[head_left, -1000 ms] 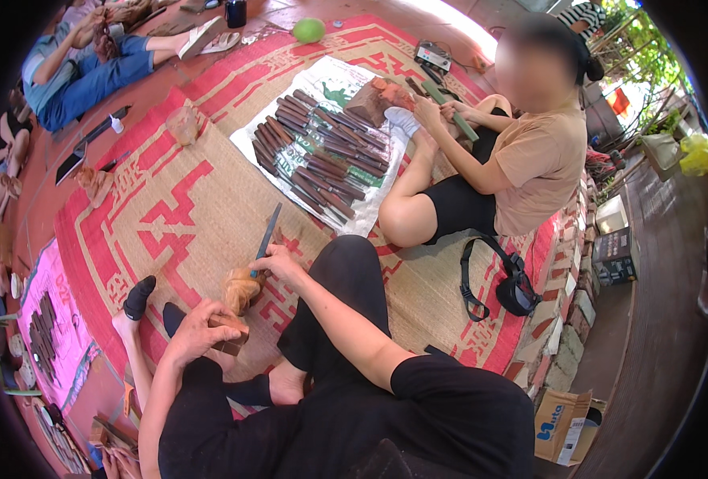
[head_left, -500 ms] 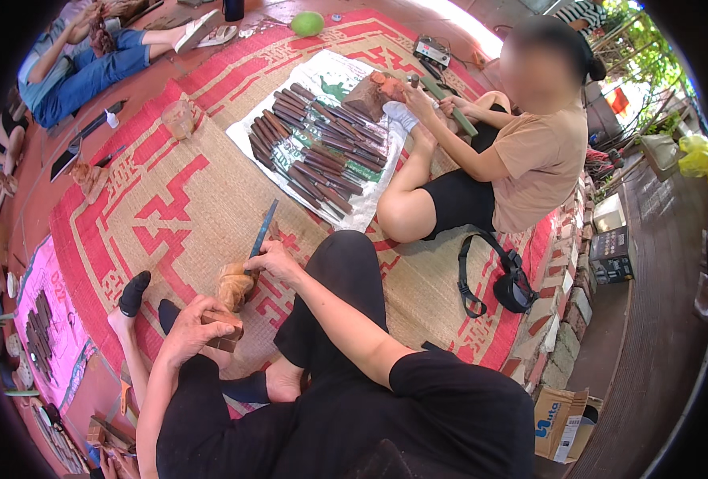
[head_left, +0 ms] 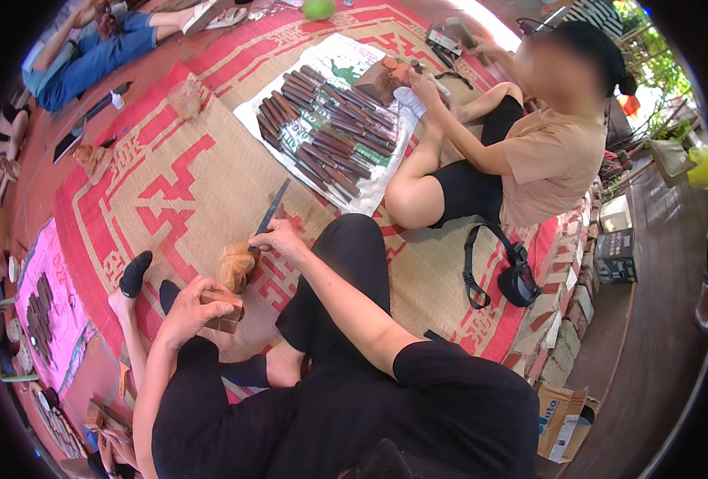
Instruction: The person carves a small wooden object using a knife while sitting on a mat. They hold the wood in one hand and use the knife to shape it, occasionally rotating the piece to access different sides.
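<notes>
A carved wooden figure (head_left: pixel 236 268) with a squared block base (head_left: pixel 224 318) is held over my lap, above the mat. My left hand (head_left: pixel 192 310) is closed around that base, fingers and thumb on its sides. In my right hand (head_left: pixel 280 241), closed in a grip, is a long, narrow, dark grey-blue file (head_left: pixel 271 209). Its tip points up and away from me, and its lower end lies by the top of the carving. Whether the file touches the wood I cannot tell.
Many wooden-handled carving tools (head_left: pixel 322 148) lie on a white sheet (head_left: pixel 358 198) ahead. At right, a person (head_left: pixel 549 164) sits holding a reddish carving. A black strapped pouch (head_left: pixel 517 283) rests on the red-and-tan mat (head_left: pixel 430 283). More tools lie on a pink sheet (head_left: pixel 62 351) at left.
My right hand has shifted slightly against the carving with the file. The person at right has lifted the long green tool away from their carving. The whole view has shifted a little.
</notes>
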A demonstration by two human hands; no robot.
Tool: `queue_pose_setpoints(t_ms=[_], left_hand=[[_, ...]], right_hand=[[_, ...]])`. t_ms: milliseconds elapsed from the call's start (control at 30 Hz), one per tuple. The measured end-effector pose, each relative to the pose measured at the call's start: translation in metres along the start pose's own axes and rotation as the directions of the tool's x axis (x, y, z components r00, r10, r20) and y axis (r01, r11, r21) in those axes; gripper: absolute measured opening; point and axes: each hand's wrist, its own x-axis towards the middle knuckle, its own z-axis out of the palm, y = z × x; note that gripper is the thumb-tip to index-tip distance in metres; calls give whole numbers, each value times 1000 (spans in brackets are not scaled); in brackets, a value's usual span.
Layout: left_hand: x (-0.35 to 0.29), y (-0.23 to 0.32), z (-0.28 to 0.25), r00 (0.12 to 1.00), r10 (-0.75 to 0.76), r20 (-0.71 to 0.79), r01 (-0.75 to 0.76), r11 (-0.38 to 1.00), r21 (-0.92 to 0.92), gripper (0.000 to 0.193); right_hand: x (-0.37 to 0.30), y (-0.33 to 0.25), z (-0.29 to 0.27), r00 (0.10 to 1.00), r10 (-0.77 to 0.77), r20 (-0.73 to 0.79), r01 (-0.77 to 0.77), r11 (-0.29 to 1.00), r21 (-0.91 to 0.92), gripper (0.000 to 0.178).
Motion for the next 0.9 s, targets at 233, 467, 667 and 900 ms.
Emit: queue_pose_setpoints(t_ms=[233, 467, 667, 900], left_hand=[[12, -1, 4, 999, -15, 47, 22, 991, -135, 35], [1, 2, -7, 997, -67, -25, 62, 983, -173, 36], [3, -6, -6, 1000, -29, -13, 26, 979, -200, 37], [6, -6, -5, 999, -47, -14, 44, 980, -195, 38]], right_hand=[[15, 20, -23, 974, -56, -219, 58, 998, 1, 6], [2, 5, 12, 999, -22, 29, 23, 1000, -20, 9], [13, 5, 5, 986, 1, -167, 17, 994, 108, 11], [9, 4, 19, 999, 36, -33, -34, 996, 78, 17]])
